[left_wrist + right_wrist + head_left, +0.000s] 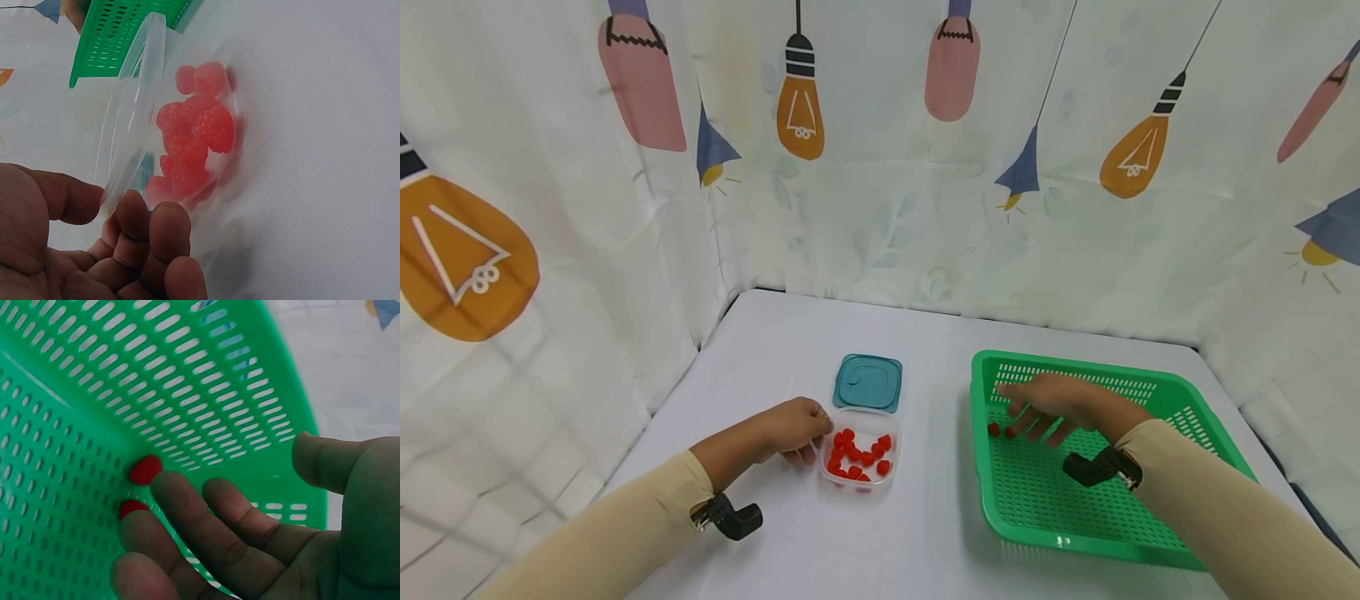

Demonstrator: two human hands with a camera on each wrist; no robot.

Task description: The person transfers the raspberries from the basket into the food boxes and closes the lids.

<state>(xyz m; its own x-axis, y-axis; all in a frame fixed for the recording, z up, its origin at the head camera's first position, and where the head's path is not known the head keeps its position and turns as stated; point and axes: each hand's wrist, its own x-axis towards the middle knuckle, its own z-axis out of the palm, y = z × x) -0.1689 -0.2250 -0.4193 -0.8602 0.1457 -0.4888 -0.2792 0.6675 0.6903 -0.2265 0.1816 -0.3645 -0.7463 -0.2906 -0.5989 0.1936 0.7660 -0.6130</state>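
Note:
My left hand (796, 427) pinches the left rim of a clear plastic container (891, 475) between thumb and fingers. Several red raspberries (187, 137) lie inside it. Over the left part of a green perforated basket (1052, 533) hovers my right hand (1052, 404), its fingers spread and nothing between them. Two red raspberries (145, 470) sit on the basket floor in its corner, just beyond the fingertips in the right wrist view; one is partly hidden behind a finger.
A teal square lid (868, 383) lies flat behind the clear container. The white-covered table (925, 517) meets a patterned curtain (880, 233) at the back and sides. The basket's raised walls surround the right hand's area.

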